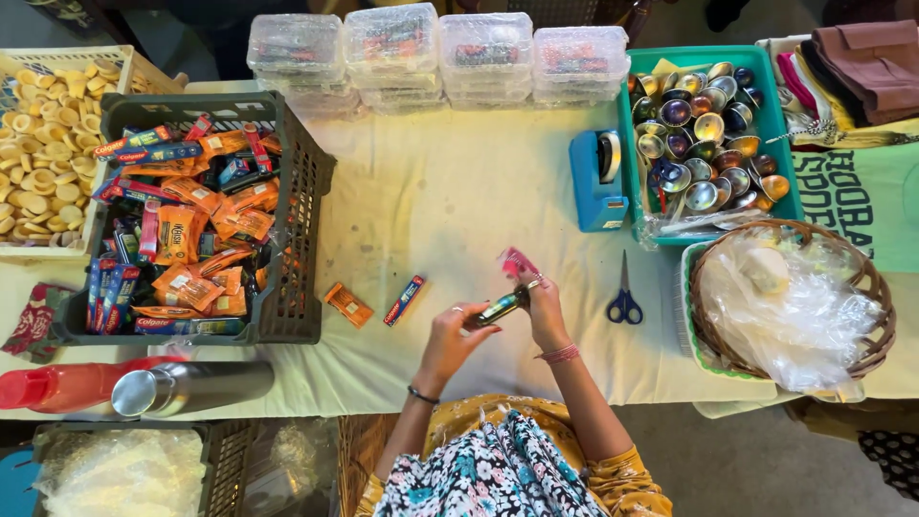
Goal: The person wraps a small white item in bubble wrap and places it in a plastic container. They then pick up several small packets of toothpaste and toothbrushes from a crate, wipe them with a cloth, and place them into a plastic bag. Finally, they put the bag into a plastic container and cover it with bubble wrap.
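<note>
We pinch a small dark tube (498, 308) between our left hand (450, 335) and right hand (543, 311), above the cloth (450, 191), the right also clutching a pink packet (517, 260) (loosely, it seems), which could slip as fingers share two items.

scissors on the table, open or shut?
Shut. The scissors lie flat on the cloth-covered table, blades together in one thin line pointing away from the person, the two blue handle loops side by side.
</note>
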